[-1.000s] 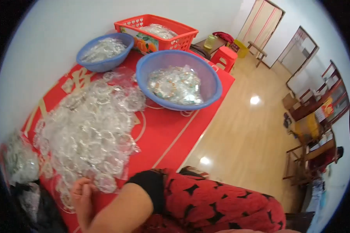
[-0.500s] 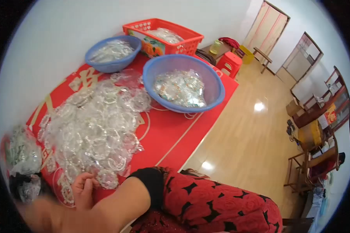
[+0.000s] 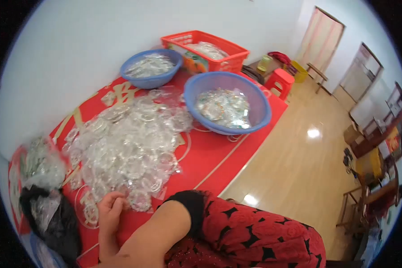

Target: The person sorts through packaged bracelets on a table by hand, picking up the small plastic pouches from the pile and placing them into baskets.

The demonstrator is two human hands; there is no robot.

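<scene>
A large, loose heap of glossy, crinkled clear plastic packets [image 3: 129,143], with pale ring shapes showing inside, covers the wall side of the red-covered counter [image 3: 205,161]. At the heap's near end, the left hand [image 3: 111,210] rests with fingers curled and thumb beside them; whether it pinches anything cannot be told. The right hand is out of view, its state unknown.

Beside the heap, by the counter's floor-side edge, sits a wide, round blue plastic basin [image 3: 261,109], part-filled with shiny packets. A smaller round blue basin [image 3: 149,81] and a rectangular red perforated basket [image 3: 232,63], both loaded, stand toward the far end. A crumpled black plastic bag [image 3: 64,228] lies at the near left corner.
</scene>
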